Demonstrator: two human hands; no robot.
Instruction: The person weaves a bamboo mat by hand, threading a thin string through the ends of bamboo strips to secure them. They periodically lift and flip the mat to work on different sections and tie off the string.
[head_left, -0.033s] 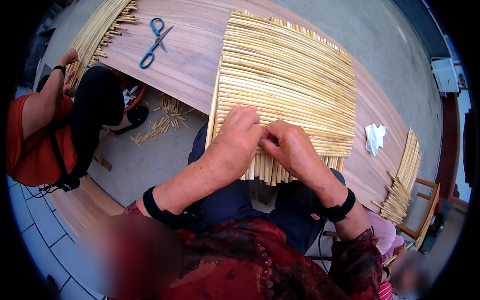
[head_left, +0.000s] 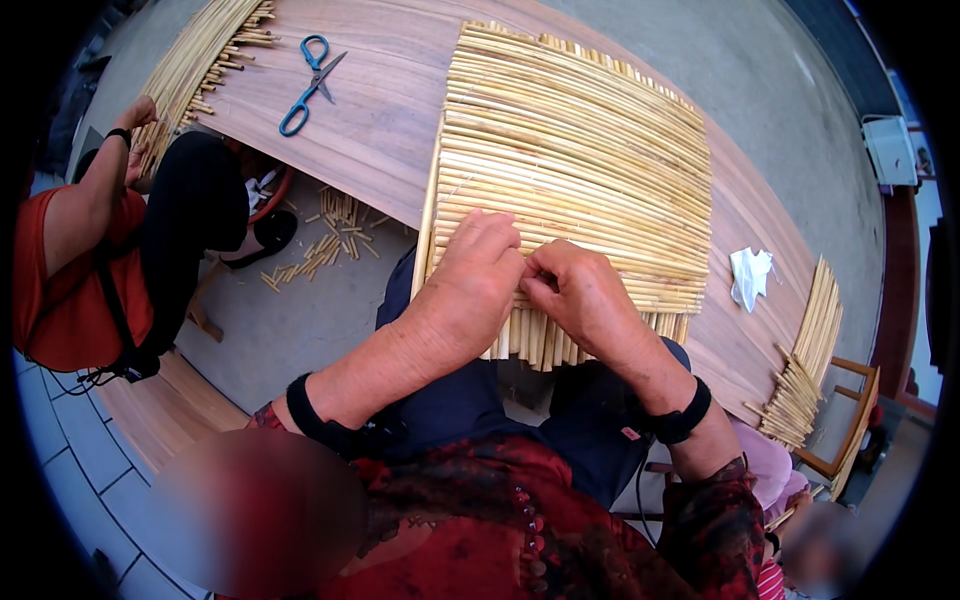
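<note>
A mat of straw-coloured reed stalks (head_left: 580, 150), laid side by side, spreads across the table in front of me. Further stalks (head_left: 545, 340), set crosswise, stick out below its near edge above my lap. My left hand (head_left: 478, 262) rests on the near left part of the mat with its fingers curled together. Right beside it, my right hand (head_left: 572, 285) pinches thumb against forefinger at the near edge. Both hands meet there, and whatever their fingertips grip is hidden or too fine to name.
Blue-handled scissors (head_left: 313, 85) lie on the wooden table (head_left: 370, 130) at the left. Crumpled white paper or plastic (head_left: 750, 277) and a stalk bundle (head_left: 805, 355) are right. A person in orange (head_left: 80, 260) handles stalks (head_left: 195, 65) far left. Short offcuts (head_left: 320, 248) litter the floor.
</note>
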